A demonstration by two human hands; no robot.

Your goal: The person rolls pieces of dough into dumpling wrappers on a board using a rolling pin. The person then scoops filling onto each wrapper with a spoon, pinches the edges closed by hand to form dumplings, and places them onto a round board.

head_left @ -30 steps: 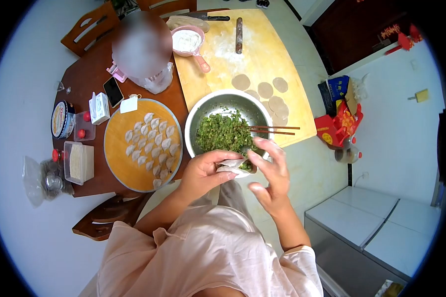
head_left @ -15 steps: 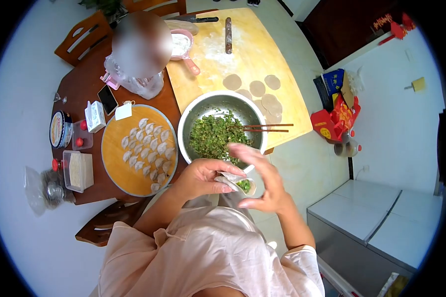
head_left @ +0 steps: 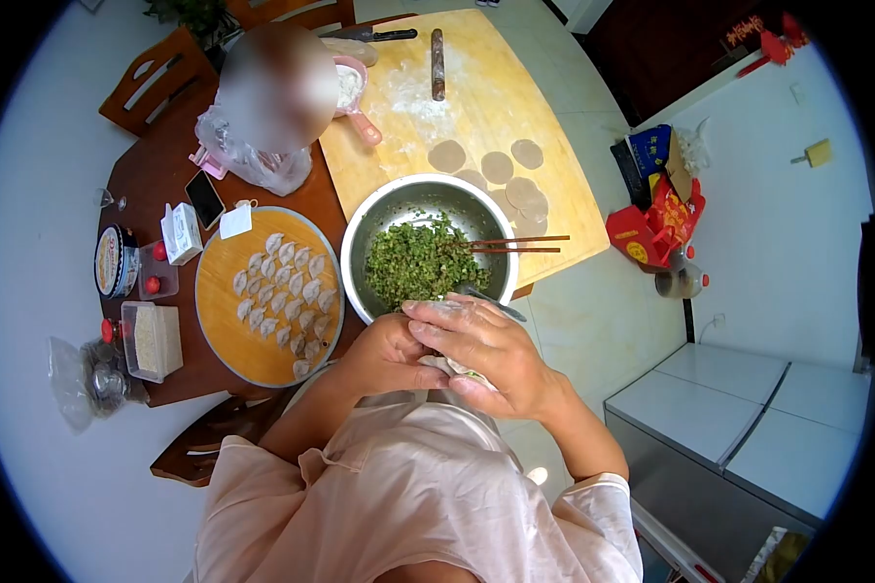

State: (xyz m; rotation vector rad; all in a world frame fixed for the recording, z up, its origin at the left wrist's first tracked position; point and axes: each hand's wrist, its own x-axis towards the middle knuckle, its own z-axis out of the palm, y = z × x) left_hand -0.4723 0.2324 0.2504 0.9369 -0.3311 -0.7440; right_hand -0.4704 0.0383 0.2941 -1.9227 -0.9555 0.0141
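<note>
In front of my chest, my left hand (head_left: 391, 352) and my right hand (head_left: 488, 352) are closed together around a dumpling (head_left: 455, 367). Only a strip of its pale wrapper and a bit of green filling show between the fingers; the rest is hidden. Just beyond my hands stands a steel bowl (head_left: 352, 255) of chopped green filling (head_left: 420, 257). A pair of chopsticks (head_left: 530, 245) rests over its right rim, and a spoon handle (head_left: 496, 303) sticks out near my right fingers. Left of the bowl, a round board (head_left: 226, 335) carries rows of folded dumplings (head_left: 287, 282).
A floured wooden board (head_left: 574, 209) holds flat wrappers (head_left: 497, 167), a rolling pin (head_left: 437, 66) and a knife (head_left: 389, 36). Beside it are a pink flour scoop (head_left: 365, 128), a plastic bag (head_left: 280, 170), a phone (head_left: 205, 199) and a blurred person (head_left: 277, 87).
My right hand has come down and left, from hovering apart to closing over the dumpling wrapper in my left hand. The filling, seen before, is now mostly covered. The view has shifted slightly.
</note>
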